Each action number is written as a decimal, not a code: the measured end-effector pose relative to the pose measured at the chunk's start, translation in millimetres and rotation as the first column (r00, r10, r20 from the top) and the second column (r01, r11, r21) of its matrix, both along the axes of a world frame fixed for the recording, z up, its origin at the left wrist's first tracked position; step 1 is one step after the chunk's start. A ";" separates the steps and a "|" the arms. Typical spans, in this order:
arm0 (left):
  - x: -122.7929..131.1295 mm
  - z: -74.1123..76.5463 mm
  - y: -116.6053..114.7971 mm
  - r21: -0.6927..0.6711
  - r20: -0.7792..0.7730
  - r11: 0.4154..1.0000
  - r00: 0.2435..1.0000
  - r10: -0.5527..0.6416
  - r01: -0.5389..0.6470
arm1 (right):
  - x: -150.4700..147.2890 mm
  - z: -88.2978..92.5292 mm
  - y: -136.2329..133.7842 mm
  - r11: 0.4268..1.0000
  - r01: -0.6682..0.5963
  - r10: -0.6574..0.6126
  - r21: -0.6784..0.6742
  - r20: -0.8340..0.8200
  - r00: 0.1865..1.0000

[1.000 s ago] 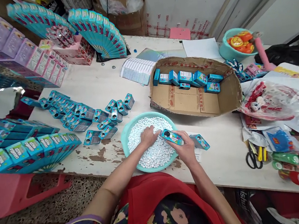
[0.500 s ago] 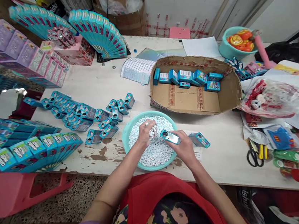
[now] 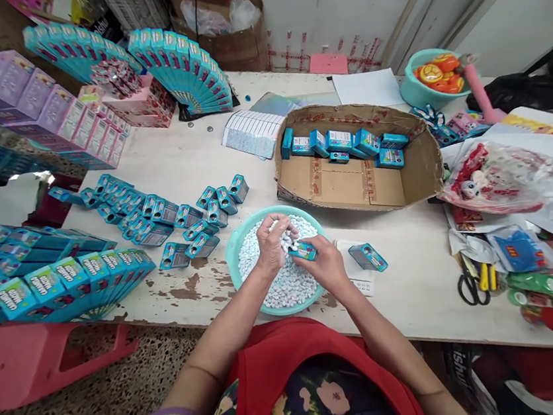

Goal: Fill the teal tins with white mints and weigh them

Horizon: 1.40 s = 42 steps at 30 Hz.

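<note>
Your right hand is closed around a blue tin over the turquoise basin; your left hand, half curled, holds white pellets at the tin's end. Right of the basin sits another tin; beyond it, rightward, a cardboard tray.

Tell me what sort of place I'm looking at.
Probably a small packing workshop: a basin of loose white pellets, a cluster of matching blue boxes on the table, and a cardboard carton with more blue boxes inside.
</note>
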<state>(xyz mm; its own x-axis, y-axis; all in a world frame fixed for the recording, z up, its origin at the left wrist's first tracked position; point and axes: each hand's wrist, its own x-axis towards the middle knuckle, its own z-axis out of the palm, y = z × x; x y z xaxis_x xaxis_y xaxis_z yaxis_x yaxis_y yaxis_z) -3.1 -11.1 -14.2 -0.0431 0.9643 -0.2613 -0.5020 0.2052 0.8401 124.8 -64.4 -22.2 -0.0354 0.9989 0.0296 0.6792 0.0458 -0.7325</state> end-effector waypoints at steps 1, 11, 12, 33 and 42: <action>0.1 0.9 0.5 -0.005 -0.006 1.000 1.000 -0.001 0.001 | 0.0 0.2 1.0 1.000 -0.001 0.001 0.005 -0.008 1.000; 3.1 -0.3 3.1 0.046 -0.032 0.999 0.999 -0.023 0.024 | -2.9 -2.5 7.1 0.999 0.025 -0.029 -0.048 -0.092 0.995; 2.7 -1.1 3.4 0.057 -0.039 0.998 0.999 -0.024 0.026 | -3.2 -3.5 7.6 0.998 0.030 -0.035 -0.050 -0.100 0.994; 5.9 2.2 7.9 0.057 -0.076 0.997 0.995 0.061 -0.057 | -10.5 -6.0 4.2 0.991 0.136 -0.136 -0.020 -0.254 0.958; 10.6 1.7 12.4 0.014 -0.065 0.996 0.994 0.087 -0.086 | -10.5 -9.3 -0.1 0.989 0.144 -0.141 -0.009 -0.265 0.954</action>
<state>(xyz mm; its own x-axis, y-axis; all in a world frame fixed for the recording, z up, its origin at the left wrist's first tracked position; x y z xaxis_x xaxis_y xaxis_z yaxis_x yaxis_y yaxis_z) 7.5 1.4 -12.5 -0.1431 0.9592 -0.2440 -0.4609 0.1535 0.8741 114.3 -64.5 -31.5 0.1182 0.9926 0.0291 0.4615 -0.0290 -0.8867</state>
